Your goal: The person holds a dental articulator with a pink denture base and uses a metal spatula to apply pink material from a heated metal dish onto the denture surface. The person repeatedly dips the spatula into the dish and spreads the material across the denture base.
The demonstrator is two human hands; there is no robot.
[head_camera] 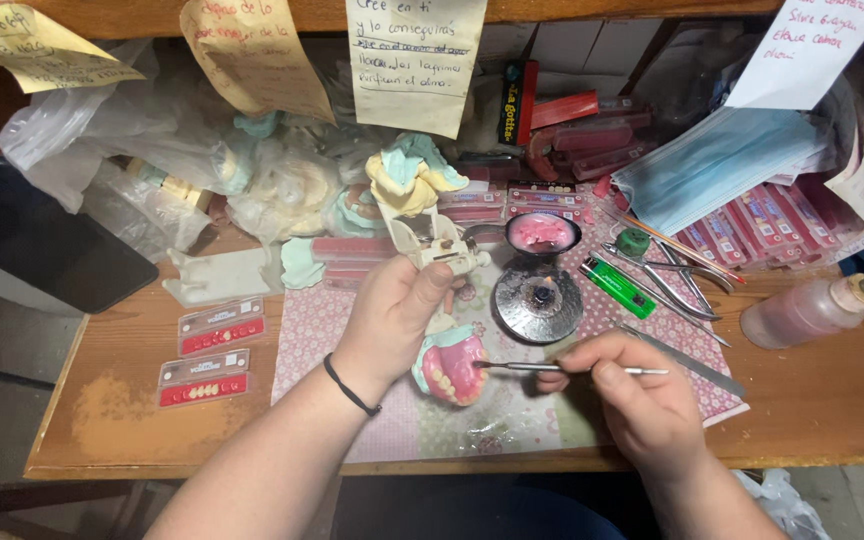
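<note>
1. Denture wax-up (449, 367), pink with a row of pale teeth, sits mounted in a cream articulator (430, 240) held above the patterned mat (312, 330) near the front middle of the counter (822, 400).
2. Left hand (397, 315): its grip is wrapped around the articulator's frame, thumb pressed across the front, with the wax-up hanging below the palm, teeth turned toward the camera.
3. Right hand (642, 395): its grip pinches a slim metal wax tool (567, 369) like a pen, fingers pressed together on the shaft, the tip touching or just beside the wax-up's right edge; I cannot tell which.
4. Handling, as a judgement: the wax looks soft and easy to dent, the set teeth easy to dislodge, so the stiff articulator frame is the safer place to take hold, not the pink part. The whole piece seems light enough for one hand.
5. Just behind the hands, a small burner (538, 300) with a round metal base stands on the mat, a dish of pink wax (542, 233) beyond it, and a green lighter (618, 288) to its right.
6. Further off: pliers (672, 275) beside the lighter, a squeeze bottle (812, 310) at the right, and two cards of spare teeth (220, 326) well apart on the left.
</note>
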